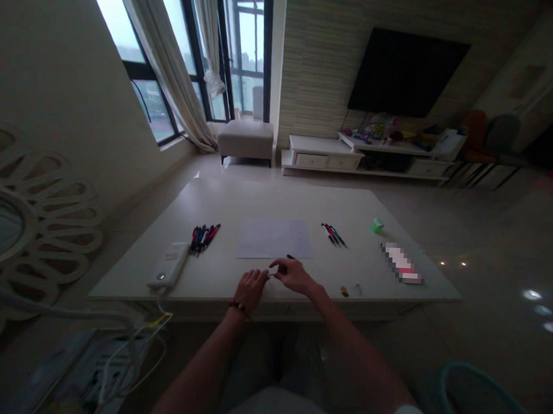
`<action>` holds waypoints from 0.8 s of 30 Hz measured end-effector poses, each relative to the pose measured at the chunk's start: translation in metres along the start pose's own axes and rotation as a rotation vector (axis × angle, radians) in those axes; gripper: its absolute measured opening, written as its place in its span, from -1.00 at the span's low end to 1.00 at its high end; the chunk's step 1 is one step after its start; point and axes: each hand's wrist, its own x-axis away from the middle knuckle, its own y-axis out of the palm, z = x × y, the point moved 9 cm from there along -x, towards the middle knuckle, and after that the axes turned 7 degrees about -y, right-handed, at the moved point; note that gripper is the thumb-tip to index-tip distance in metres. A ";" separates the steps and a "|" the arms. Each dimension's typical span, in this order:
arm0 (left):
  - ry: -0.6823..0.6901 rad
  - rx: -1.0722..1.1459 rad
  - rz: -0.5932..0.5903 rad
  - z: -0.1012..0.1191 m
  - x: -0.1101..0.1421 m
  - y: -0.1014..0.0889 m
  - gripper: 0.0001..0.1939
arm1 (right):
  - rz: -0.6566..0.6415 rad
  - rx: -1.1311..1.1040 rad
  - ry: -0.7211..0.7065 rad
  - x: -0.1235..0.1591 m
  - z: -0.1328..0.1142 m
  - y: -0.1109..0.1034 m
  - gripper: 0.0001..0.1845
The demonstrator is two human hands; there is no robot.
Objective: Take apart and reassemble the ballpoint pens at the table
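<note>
Over the table's near edge, my left hand (250,287) is closed, with its fingertips meeting a thin dark stick (272,275) that looks like part of a pen. My right hand (294,274) pinches the other end of this stick between thumb and forefinger. Most of the stick is hidden by the fingers. A short dark pen-like piece (291,257) shows just beyond the right hand's knuckles. Behind both hands lies a white sheet of paper (275,238). Several pens (204,238) lie side by side to its left, and a smaller group of pens (334,235) lies to its right.
On the white table (277,201) are a power strip (170,266) at left, a green cube-like object (376,225), a pixelated flat object (402,263) and small scraps (345,291) at right. A teal-rimmed bin (463,367) stands on the floor at lower right.
</note>
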 end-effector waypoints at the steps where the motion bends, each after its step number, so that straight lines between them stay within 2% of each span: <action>1: 0.004 -0.004 -0.008 0.000 0.000 0.000 -0.80 | 0.005 -0.014 -0.001 0.000 -0.001 0.001 -0.73; 5: -0.003 -0.008 -0.053 -0.002 0.000 0.001 -0.81 | 0.043 -0.061 0.022 0.001 0.005 0.004 -0.74; 8: -0.052 0.028 -0.064 -0.007 0.000 0.002 -0.83 | 0.053 -0.077 0.046 0.006 0.020 0.000 -0.60; 10: -0.084 0.053 -0.050 -0.009 -0.001 0.000 -0.82 | 0.136 0.018 0.086 0.011 0.037 -0.015 -0.58; 13: -0.107 0.098 -0.019 -0.011 -0.002 -0.003 -0.80 | 0.346 0.312 0.216 0.024 0.068 -0.046 -0.71; 15: -0.116 0.128 -0.001 -0.011 -0.002 -0.005 -0.78 | 0.392 0.441 0.292 0.030 0.084 -0.055 -0.77; 17: -0.120 0.143 0.011 -0.011 -0.003 -0.007 -0.77 | 0.378 0.480 0.318 0.032 0.092 -0.055 -0.84; 20: -0.119 0.135 0.014 -0.011 -0.003 -0.007 -0.77 | 0.363 0.396 0.281 0.032 0.087 -0.053 -0.91; 24: -0.120 0.113 0.009 -0.011 -0.002 -0.005 -0.78 | 0.310 0.107 0.128 0.033 0.058 -0.049 -0.86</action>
